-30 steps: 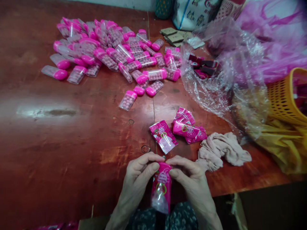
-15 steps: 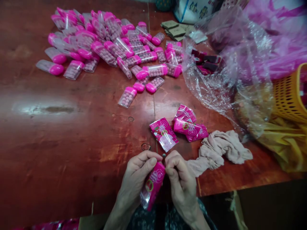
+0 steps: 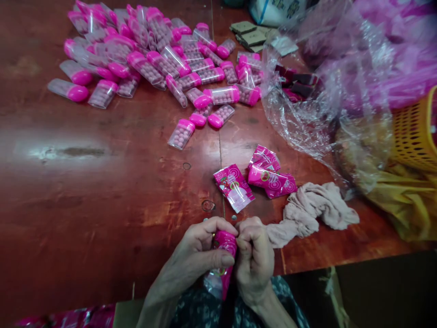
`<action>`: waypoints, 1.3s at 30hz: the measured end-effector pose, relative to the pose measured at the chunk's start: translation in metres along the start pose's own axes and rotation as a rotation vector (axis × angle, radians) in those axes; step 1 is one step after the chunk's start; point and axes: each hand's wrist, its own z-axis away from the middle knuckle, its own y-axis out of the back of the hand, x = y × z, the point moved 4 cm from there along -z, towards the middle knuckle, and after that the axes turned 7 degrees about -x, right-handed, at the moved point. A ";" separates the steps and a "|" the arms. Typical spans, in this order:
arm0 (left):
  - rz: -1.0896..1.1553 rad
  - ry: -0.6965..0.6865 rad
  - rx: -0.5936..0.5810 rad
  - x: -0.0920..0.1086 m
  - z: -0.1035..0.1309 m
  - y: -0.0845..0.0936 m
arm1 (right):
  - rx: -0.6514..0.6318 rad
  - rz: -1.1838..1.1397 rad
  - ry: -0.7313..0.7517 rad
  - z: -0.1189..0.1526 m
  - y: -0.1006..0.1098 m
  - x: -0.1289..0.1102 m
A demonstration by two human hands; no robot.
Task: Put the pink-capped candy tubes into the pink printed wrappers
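Observation:
In front of my body, my left hand [image 3: 201, 253] is closed around a pink printed plastic sleeve [image 3: 226, 243], its thumb lying across the front. The sleeve's lower end is clear. Whether a candy container is inside I cannot tell. My right hand [image 3: 254, 259] is curled, its thumb and bent forefinger pinching at the sleeve's upper right edge. Just beyond the hands lie a flat pink sleeve [image 3: 234, 187] and a small overlapping pile of similar sleeves [image 3: 272, 177]. Farther off, many clear candy containers with pink caps [image 3: 146, 68] are heaped on the table.
A crumpled pale cloth [image 3: 319, 207] lies right of my hands on the reddish wooden table [image 3: 85, 205]. Clear plastic film [image 3: 300, 123], a yellow basket [image 3: 411, 134] and yellow plastic [image 3: 403, 205] fill the right side. Cardboard pieces [image 3: 251, 34] rest at the back.
My left thumb has come down across the front of the sleeve, covering more of it. The right hand has closed tighter at its edge. The camera view has shifted slightly.

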 end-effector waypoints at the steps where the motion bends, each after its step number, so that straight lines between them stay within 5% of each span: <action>1: 0.006 0.009 -0.010 0.000 0.000 0.000 | 0.001 0.008 -0.001 0.001 0.000 0.000; 25: 0.029 -0.027 -0.089 -0.003 -0.005 -0.001 | 0.145 0.025 0.110 -0.001 -0.006 -0.002; 33: -0.152 -0.034 -0.075 0.027 -0.020 -0.024 | 0.118 -0.080 -0.021 -0.010 0.018 0.000; 39: -0.203 0.017 -0.162 0.036 -0.021 -0.045 | 0.172 -0.089 0.049 -0.016 0.033 -0.010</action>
